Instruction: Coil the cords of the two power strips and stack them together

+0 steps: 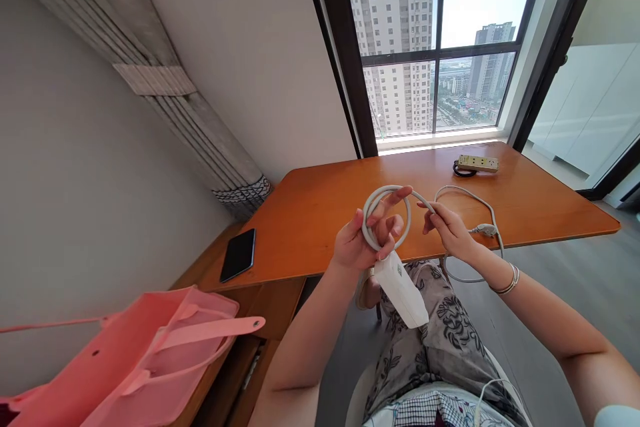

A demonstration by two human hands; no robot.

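Note:
Loops of a white cable [367, 217] are gathered in my left hand [373, 233], whose fingers curl through and around the coil. From that hand a white power adapter block [403, 290] hangs tilted over my lap. My right hand [445, 223] pinches the same cable a short way to the right of the coil. Beyond it the loose cable runs in a bend over the table's front edge, with a white plug [485, 230] near my right wrist.
A wooden table [310, 227] spans the front. On it lie a black phone [238, 255] at the left and a power strip [477, 163] at the back right. A pink bag [150, 353] stands at the lower left. A window [440, 53] is behind the table.

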